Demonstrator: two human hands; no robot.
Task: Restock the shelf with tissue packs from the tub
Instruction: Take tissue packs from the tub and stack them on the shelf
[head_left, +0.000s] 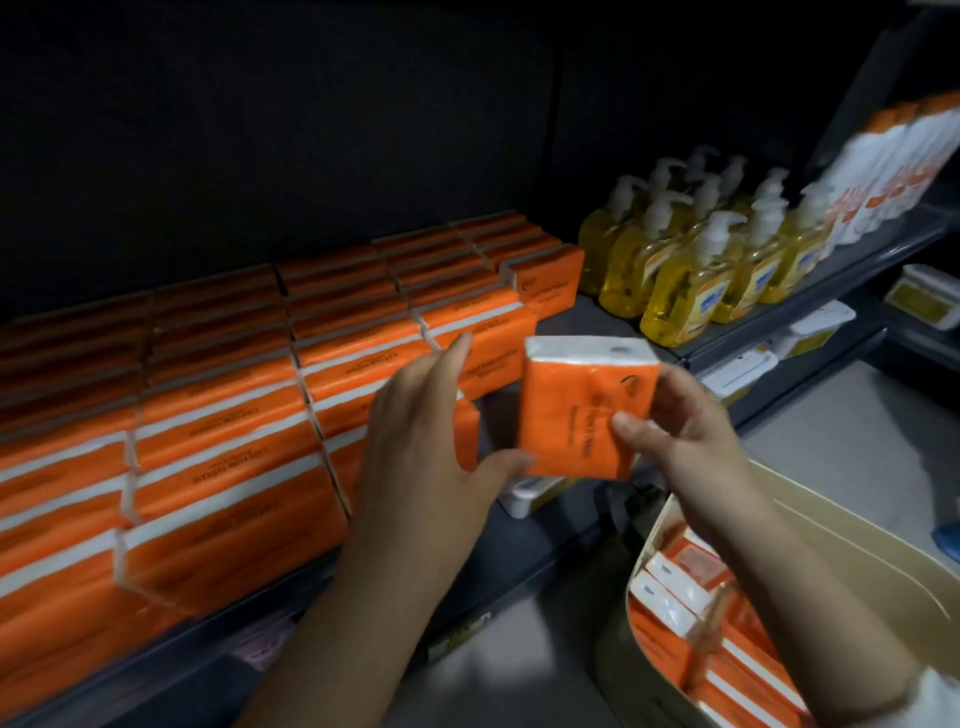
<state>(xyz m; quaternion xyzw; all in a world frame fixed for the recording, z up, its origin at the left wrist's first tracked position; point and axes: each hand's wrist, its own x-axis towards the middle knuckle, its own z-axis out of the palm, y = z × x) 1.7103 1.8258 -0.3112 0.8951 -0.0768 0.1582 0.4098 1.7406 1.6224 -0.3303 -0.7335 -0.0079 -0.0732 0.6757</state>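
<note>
My right hand (675, 431) grips an orange-and-white tissue pack (576, 410) upright in front of the shelf, thumb across its front face. My left hand (431, 431) is open, fingers straight, its thumb touching the pack's lower left corner and its fingertips reaching toward the stocked packs (218, 431). Those orange packs fill the dark shelf (571, 312) in several rows at left and centre. The beige tub (831, 545) sits at lower right, with more orange packs (717, 623) inside it under my right forearm.
Yellow pump soap bottles (701, 260) stand in rows on the shelf to the right of the tissue packs. White-and-orange packages (893, 171) lean at far right. Price-tag holders (737, 371) line the shelf's front edge. A gap of bare shelf lies between packs and bottles.
</note>
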